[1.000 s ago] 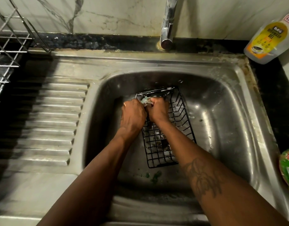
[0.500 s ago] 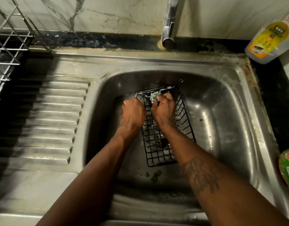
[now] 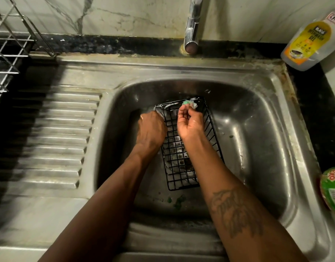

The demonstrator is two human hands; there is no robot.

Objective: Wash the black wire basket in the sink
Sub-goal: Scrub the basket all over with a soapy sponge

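Hands share work: left hand (image 3: 151, 130) grips the black wire basket (image 3: 181, 167) steady, right hand (image 3: 189, 124) pinches a green scrubber (image 3: 188, 104) at its far rim

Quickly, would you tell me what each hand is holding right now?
Left hand: closed, gripping the black wire basket by its left rim.
Right hand: closed, pinching a small green scrubber.

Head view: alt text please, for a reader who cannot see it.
Two hands wash a black wire basket lying in a steel sink: the left hand grips its left rim, the right hand pinches a green scrubber over its far end. A dish-gel bottle sits back right.
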